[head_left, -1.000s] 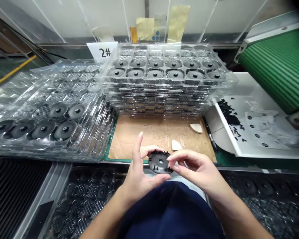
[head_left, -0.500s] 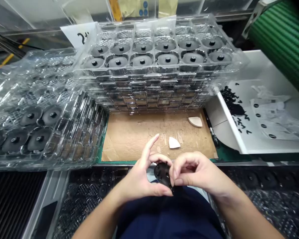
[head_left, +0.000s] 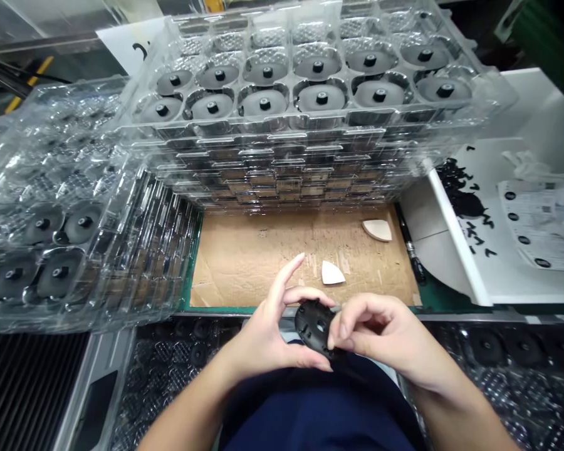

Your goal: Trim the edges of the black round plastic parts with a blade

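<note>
A round black plastic disc (head_left: 316, 326) with a centre hole sits between both my hands, just over my lap at the bench's near edge. My left hand (head_left: 267, 335) pinches its left rim with thumb and middle finger, the index finger sticking up. My right hand (head_left: 380, 338) is curled round the disc's right side, fingertips pressed on its rim. Straight ahead stands a stack of clear blister trays (head_left: 305, 125), its top tray holding several grey-black discs. A second stack of clear trays (head_left: 61, 213) lies to the left with a few discs in it.
A brown cardboard sheet (head_left: 263, 250) covers the bench, with two small white wedge-shaped pieces (head_left: 331, 273) on it. A white tray (head_left: 512, 219) at the right holds black plastic scraps and papers. A black pen (head_left: 411, 250) lies beside it. Trays of discs lie below the bench.
The view has tilted down and nearer to the tray stack. The disc has turned in my hands and my right fingers have curled more tightly round its rim.
</note>
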`<act>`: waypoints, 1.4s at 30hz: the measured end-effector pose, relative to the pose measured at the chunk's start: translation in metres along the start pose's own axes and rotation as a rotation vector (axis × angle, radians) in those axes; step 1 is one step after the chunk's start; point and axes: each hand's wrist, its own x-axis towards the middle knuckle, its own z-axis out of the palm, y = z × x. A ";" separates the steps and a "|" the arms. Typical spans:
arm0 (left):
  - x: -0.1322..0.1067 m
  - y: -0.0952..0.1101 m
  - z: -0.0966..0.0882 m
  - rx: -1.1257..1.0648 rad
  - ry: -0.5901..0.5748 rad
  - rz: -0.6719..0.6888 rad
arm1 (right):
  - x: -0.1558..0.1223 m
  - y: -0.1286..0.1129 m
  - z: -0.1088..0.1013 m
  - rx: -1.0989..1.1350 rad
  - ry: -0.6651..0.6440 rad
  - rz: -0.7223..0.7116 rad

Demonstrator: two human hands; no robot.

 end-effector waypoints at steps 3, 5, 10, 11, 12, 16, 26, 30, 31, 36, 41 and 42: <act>-0.001 -0.002 0.000 0.020 0.042 0.047 | 0.000 0.005 -0.001 -0.001 0.038 -0.023; -0.003 -0.003 0.000 0.044 0.082 0.074 | 0.000 0.008 -0.002 -0.011 0.053 -0.026; -0.007 -0.006 0.000 0.085 0.113 0.136 | 0.001 0.016 -0.008 -0.004 0.024 -0.045; -0.007 -0.006 0.000 0.087 0.120 0.146 | 0.002 0.018 -0.009 0.024 0.016 -0.068; -0.006 -0.006 0.001 0.085 0.133 0.154 | 0.002 0.019 -0.011 0.046 0.020 -0.096; -0.003 -0.006 0.002 0.074 0.157 0.154 | 0.002 0.019 -0.013 -0.023 0.130 -0.168; 0.003 -0.005 0.002 0.024 0.066 0.033 | -0.003 0.004 -0.007 -0.245 0.130 -0.090; 0.003 -0.003 0.000 -0.103 0.004 -0.108 | 0.006 -0.002 -0.009 -0.113 -0.008 0.033; 0.002 -0.003 0.000 -0.122 -0.007 -0.125 | 0.007 -0.003 -0.009 -0.096 -0.031 0.050; 0.001 -0.004 0.002 -0.097 0.018 -0.107 | 0.007 -0.004 -0.008 -0.043 -0.089 0.062; 0.000 -0.008 0.006 0.037 0.055 0.052 | 0.000 -0.001 -0.010 -0.019 0.006 0.037; 0.001 -0.009 0.006 0.052 0.058 0.083 | -0.002 0.000 -0.009 -0.034 0.031 0.034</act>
